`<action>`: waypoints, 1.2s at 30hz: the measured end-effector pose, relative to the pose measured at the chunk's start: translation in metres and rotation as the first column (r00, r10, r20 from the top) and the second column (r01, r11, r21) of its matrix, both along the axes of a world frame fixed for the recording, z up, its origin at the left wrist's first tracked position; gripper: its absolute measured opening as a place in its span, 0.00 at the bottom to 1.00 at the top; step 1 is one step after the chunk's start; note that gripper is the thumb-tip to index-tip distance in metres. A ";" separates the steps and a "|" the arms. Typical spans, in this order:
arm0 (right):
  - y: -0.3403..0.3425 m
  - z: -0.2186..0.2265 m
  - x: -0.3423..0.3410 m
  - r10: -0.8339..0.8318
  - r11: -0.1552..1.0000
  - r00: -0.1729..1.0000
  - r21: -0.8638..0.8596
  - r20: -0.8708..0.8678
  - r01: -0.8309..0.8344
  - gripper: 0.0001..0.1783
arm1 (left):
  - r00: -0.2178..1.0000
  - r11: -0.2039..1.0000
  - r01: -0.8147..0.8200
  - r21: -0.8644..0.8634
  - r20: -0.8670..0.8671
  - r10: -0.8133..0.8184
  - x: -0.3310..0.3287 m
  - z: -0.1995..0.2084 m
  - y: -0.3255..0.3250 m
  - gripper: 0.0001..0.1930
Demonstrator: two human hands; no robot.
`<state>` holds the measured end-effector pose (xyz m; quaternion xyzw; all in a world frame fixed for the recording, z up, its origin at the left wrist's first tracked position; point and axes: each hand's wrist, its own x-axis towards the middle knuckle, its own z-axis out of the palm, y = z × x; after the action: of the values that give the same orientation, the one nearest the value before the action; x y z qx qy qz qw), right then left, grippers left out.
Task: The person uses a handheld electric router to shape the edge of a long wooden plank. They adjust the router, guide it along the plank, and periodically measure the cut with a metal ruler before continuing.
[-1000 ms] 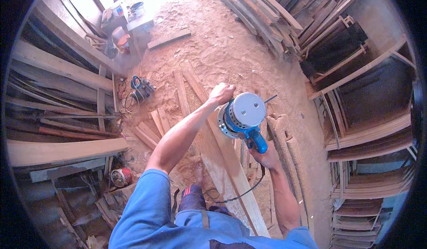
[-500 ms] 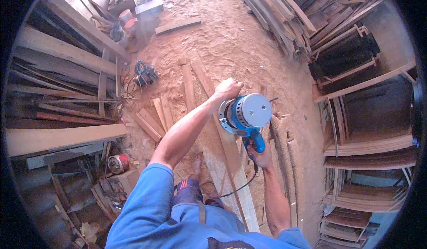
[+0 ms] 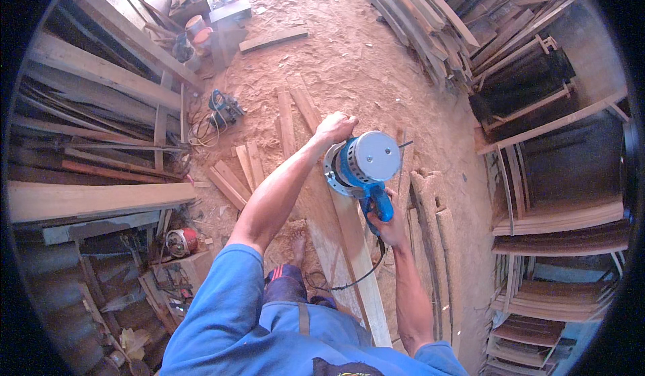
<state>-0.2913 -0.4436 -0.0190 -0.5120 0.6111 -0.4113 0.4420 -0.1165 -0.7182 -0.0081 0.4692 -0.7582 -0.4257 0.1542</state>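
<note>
A blue corded power tool [image 3: 367, 166] with a round silver end cap, vent slots and a metal base stands over the long wooden board [image 3: 351, 238]; its exact kind is unclear. Closed round the tool's looped rear handle is my right hand [image 3: 390, 229]. My left hand [image 3: 337, 127] is a fist at its far left side, on a front grip mostly hidden by the fingers. A thin rod sticks out to the right of the cap. From the handle the black cord [image 3: 366, 275] curves back across the board towards my legs.
Another blue corded power tool [image 3: 225, 107] lies on the sawdust-covered floor to the left. Short boards [image 3: 228, 184] lie near my left arm, rough planks [image 3: 440, 242] on the right. Timber stacks [image 3: 101, 77] and curved wooden parts [image 3: 557, 218] line the sides.
The power tool and both my hands have shifted slightly left and away from me along the board. My grip stays the same. The view has also moved a little.
</note>
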 end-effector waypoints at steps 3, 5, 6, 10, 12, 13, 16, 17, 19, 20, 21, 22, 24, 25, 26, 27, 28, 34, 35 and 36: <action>-0.002 0.002 -0.003 0.006 1.000 1.000 -0.011 -0.008 -0.006 0.35 | 0.990 0.985 -0.120 0.127 -0.063 0.128 -0.002 0.006 0.003 0.22; -0.002 0.004 -0.003 0.004 1.000 1.000 -0.015 0.004 -0.004 0.41 | 0.997 0.989 -0.073 0.127 -0.006 0.074 -0.003 0.009 0.002 0.21; -0.001 0.005 -0.002 0.006 1.000 1.000 -0.002 0.021 -0.006 0.43 | 0.999 0.991 -0.045 0.128 0.023 0.043 -0.003 0.008 0.002 0.21; 0.002 0.010 -0.004 0.062 0.998 0.998 0.012 -0.009 -0.062 0.46 | 0.999 0.998 -0.044 0.041 -0.008 0.044 -0.006 0.001 0.003 0.20; 0.004 0.010 -0.005 0.039 0.997 0.999 0.063 0.030 -0.041 0.45 | 0.999 0.988 -0.003 -0.151 -0.035 -0.002 -0.007 -0.004 0.003 0.23; 0.004 0.009 -0.006 0.040 0.998 0.997 0.054 0.063 -0.043 0.45 | 1.000 0.991 0.022 -0.131 0.024 -0.019 -0.008 -0.006 0.001 0.20; 0.007 0.002 -0.008 0.053 0.998 0.997 -0.029 0.047 -0.052 0.43 | 0.989 0.992 0.070 -0.102 0.138 -0.056 -0.011 -0.007 0.001 0.14; 0.009 -0.001 -0.008 0.057 0.998 0.997 -0.037 0.048 -0.055 0.43 | 0.989 0.991 0.073 -0.116 0.137 -0.057 -0.011 -0.007 0.004 0.15; 0.013 -0.004 -0.008 0.025 1.000 0.999 0.011 0.029 -0.026 0.42 | 0.994 0.997 0.040 -0.069 0.102 -0.033 -0.011 -0.004 0.009 0.18; 0.015 -0.004 -0.009 0.047 0.999 0.999 -0.019 0.023 -0.047 0.42 | 0.998 1.000 0.007 -0.010 0.070 -0.006 -0.011 -0.002 0.012 0.20; 0.017 -0.004 -0.009 0.050 0.999 0.999 -0.011 0.003 -0.050 0.41 | 0.999 0.998 -0.033 0.059 0.044 0.030 -0.010 0.000 0.014 0.21; 0.017 -0.004 -0.009 0.054 0.999 0.998 -0.002 -0.018 -0.054 0.41 | 0.999 0.997 -0.036 0.062 0.043 0.033 -0.010 0.002 0.015 0.23; 0.017 -0.003 -0.010 0.054 0.997 0.998 -0.046 -0.013 -0.055 0.42 | 0.997 0.995 -0.062 0.083 0.055 0.058 -0.011 0.004 0.015 0.26; 0.017 -0.004 -0.010 0.056 0.994 0.998 -0.092 -0.015 -0.057 0.42 | 0.997 0.996 -0.054 0.069 0.051 0.051 -0.011 0.003 0.015 0.24; 0.016 -0.004 -0.011 0.056 0.997 0.998 -0.047 -0.009 -0.057 0.43 | 0.998 0.997 -0.045 0.058 0.047 0.043 -0.011 0.001 0.013 0.23; 0.016 -0.005 -0.011 0.058 0.998 0.998 -0.026 -0.006 -0.058 0.43 | 0.998 0.998 -0.037 0.046 0.042 0.035 -0.011 -0.001 0.012 0.22; 0.016 -0.005 -0.012 0.063 0.998 0.998 0.004 -0.013 -0.063 0.44 | 0.996 0.999 0.013 -0.043 0.086 -0.010 -0.011 -0.004 0.011 0.20; 0.015 -0.011 -0.019 0.074 0.997 0.997 0.034 0.027 -0.075 0.45 | 0.993 0.962 0.084 -0.261 0.103 -0.059 -0.008 -0.020 0.011 0.20; 0.015 -0.011 -0.019 0.076 0.997 0.997 0.032 0.034 -0.077 0.45 | 0.998 0.978 0.041 -0.202 0.061 -0.029 -0.008 -0.020 0.011 0.19; 0.015 -0.011 -0.019 0.075 0.996 0.996 0.040 0.038 -0.077 0.46 | 1.000 0.990 0.004 -0.139 0.024 -0.001 -0.008 -0.020 0.012 0.19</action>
<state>-0.3101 -0.4286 -0.0295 -0.5180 0.5914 -0.3907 0.4788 -0.1244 -0.7060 -0.0277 0.4615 -0.7882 -0.3666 0.1769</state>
